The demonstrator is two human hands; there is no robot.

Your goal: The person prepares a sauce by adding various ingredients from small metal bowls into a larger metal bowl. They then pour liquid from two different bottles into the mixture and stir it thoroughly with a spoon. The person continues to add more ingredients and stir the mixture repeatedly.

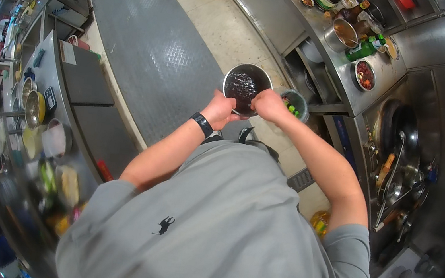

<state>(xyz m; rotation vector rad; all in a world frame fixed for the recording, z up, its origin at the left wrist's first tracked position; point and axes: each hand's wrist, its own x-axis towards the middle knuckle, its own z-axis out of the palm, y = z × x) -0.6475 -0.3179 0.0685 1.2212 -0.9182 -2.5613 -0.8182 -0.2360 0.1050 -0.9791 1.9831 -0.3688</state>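
Observation:
In front of my body, a round metal pot (pixel 244 83) with dark, glossy contents is held above the floor. My left hand (pixel 223 108), with a black watch on its wrist, grips the pot's near left rim, the thumb over the edge and fingers underneath. At the near right rim is my right hand (pixel 269 105), its fingers curled at the edge; whether they hold a utensil or the rim itself cannot be told. What the dark contents are is not clear.
A bin with green items (pixel 295 107) stands just right of the pot. The right steel counter (pixel 380 78) holds a pot of brown liquid (pixel 343 35), a green bottle (pixel 363 48) and a bowl of red pieces (pixel 365 75). Bowls and a scale (pixel 50 98) line the left counter.

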